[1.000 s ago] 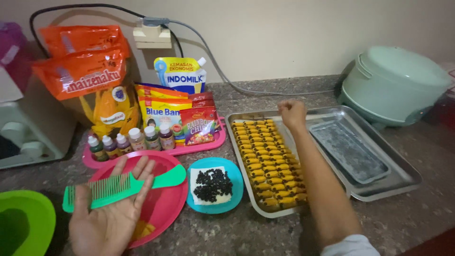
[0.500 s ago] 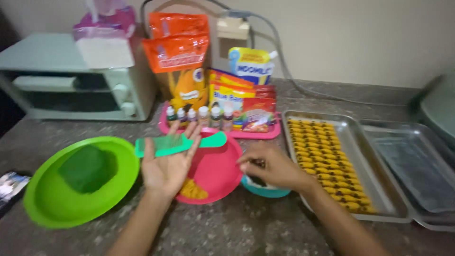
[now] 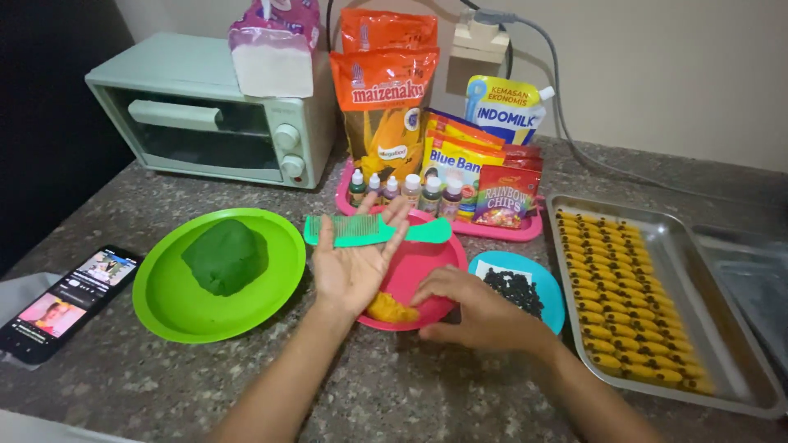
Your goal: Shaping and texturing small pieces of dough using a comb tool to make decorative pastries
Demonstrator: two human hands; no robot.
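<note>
Standing at back left, a pale green toaster oven (image 3: 215, 111). Steel baking tray (image 3: 743, 373), right, filled with rows of small yellow-and-dark pieces. Green plate (image 3: 164, 308) bearing a green dough lump (image 3: 224, 256). Pink plate (image 3: 431, 258), centre, with green comb (image 3: 361, 231) across its far rim. Left hand (image 3: 353, 262), palm up, fingers spread, empty, over the pink plate. Right hand (image 3: 472, 312), fingers curled together on the orange dough (image 3: 391, 308) at the plate's near edge.

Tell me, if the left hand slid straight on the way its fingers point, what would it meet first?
Probably the green comb already at the left hand's fingertips; beyond it stand small dropper bottles.
</note>
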